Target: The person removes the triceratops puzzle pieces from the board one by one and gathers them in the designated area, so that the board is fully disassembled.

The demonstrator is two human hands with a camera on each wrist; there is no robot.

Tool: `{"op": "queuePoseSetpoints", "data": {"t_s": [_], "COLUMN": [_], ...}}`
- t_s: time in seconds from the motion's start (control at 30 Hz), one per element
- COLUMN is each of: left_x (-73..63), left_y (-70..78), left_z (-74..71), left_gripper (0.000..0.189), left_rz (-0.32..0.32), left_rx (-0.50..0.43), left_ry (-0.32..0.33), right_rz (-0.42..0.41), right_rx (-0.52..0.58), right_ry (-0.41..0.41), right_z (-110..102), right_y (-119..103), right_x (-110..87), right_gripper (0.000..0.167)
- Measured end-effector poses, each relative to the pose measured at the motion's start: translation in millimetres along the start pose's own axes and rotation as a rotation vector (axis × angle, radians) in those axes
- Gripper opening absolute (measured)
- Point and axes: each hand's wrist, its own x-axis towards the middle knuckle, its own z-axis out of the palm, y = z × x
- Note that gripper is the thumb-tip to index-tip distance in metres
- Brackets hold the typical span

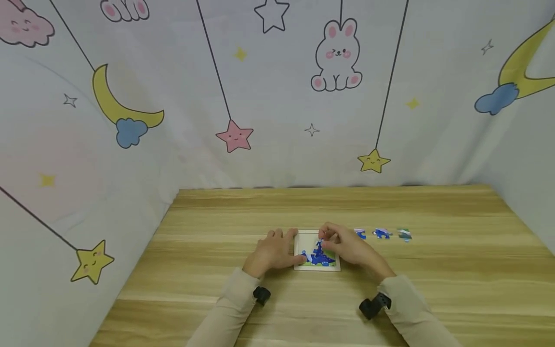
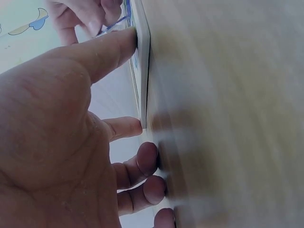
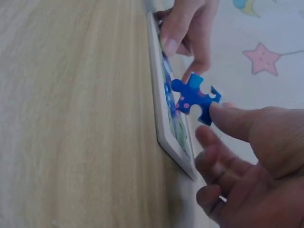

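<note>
Puzzle piece (image 3: 190,95) pinched by right hand (image 1: 349,246), tilted over tray (image 1: 317,269), left of loose pieces (image 1: 383,233); contact with tray unclear. Probably light, thin, stiff; hold by edges, tabs may bend. Left hand (image 1: 274,253) unclenched, thumb on tray's left rim; tray likely rigid, could slide unbraced.

Worktop (image 1: 173,289): light wood grain. White printed cloth (image 1: 277,96) hangs behind it and along its left side. Prints above worktop's back edge: pink star (image 1: 235,136), winking rabbit (image 1: 336,60), yellow star (image 1: 374,161). Left of worktop: second yellow star (image 1: 92,261). Up-left of its back-left corner: crescent moon (image 1: 104,96), blue cloud (image 1: 131,132).
</note>
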Motion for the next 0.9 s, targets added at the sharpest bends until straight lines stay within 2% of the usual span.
{"op": "queuePoseSetpoints", "data": {"t_s": [0.1, 0.23, 0.37, 0.5, 0.9], "left_x": [0.5, 1.2, -0.3, -2.2, 0.6], "left_y": [1.5, 2.8, 1.8, 0.0, -0.5], "left_z": [0.6, 1.0, 0.5, 0.8, 3.4], "left_gripper": [0.083, 0.083, 0.082, 0.082, 0.081], "left_rz": [-0.002, 0.001, 0.001, 0.009, 0.033], "left_rx": [-0.004, -0.004, -0.008, -0.018, -0.03], "left_ry": [-0.001, -0.003, -0.002, -0.001, 0.007], "right_rz": [-0.009, 0.018, 0.031, 0.036, 0.051], "right_rx": [0.002, 0.007, 0.055, 0.065, -0.047], "right_ry": [0.028, 0.059, 0.061, 0.045, 0.006], "right_z": [-4, -15, -34, -54, -105], "right_y": [1, 2, -1, 7, 34], "right_x": [-0.8, -4.3, -11.7, -19.0, -40.9], "right_gripper": [0.004, 0.003, 0.006, 0.008, 0.009]}}
